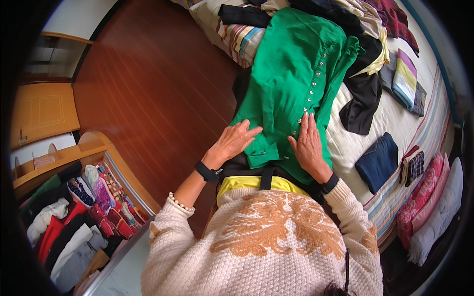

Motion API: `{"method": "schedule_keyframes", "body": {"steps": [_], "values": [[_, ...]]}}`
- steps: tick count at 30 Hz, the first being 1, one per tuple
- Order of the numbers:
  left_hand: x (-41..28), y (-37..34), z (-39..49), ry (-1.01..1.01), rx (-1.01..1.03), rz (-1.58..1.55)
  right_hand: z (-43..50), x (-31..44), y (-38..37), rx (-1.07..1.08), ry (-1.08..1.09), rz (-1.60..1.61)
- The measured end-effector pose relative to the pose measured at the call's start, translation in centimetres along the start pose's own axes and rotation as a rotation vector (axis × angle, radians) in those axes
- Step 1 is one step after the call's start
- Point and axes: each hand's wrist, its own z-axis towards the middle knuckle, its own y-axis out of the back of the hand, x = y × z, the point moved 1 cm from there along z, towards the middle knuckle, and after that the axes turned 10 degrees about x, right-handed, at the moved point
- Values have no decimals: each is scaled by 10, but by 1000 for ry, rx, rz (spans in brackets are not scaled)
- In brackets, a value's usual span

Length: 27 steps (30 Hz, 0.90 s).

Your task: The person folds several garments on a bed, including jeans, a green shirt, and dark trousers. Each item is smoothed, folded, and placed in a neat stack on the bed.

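A green button-front shirt (287,70) is spread from the bed's edge down over my lap, with a row of shiny buttons along its right side. My right hand (309,148) lies flat on it beside the lower buttons, thumb apart from the fingers. At the shirt's left edge, my left hand (237,138) rests with its index finger stretched out over the cloth; nothing shows in its grasp. A buttoned green cuff (263,152) lies between the two hands. Yellow cloth (237,183) shows at my waist.
On the bed (342,107) are a heap of clothes (333,16), a folded striped garment (404,79), folded jeans (377,162) and pillows (433,218) at the right. An open drawer (107,148) full of folded clothes stands at my left, beside the wooden floor (159,74).
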Motion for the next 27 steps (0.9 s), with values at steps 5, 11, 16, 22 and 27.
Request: {"method": "schedule_keyframes", "body": {"steps": [5, 11, 16, 22, 27], "values": [[12, 17, -2, 125, -279, -466, -12, -9, 14, -10, 124, 84], [33, -10, 28, 552, -265, -519, -32, -1, 17, 55, 151, 6], [28, -21, 35, 400, -292, -455, -41, -10, 33, 13, 246, 219], [39, -12, 19, 383, -332, -627, -67, -36, 42, -140, 41, 265], [51, -4, 17, 325, -259, -678, -67, -49, 22, -171, -18, 214]]}}
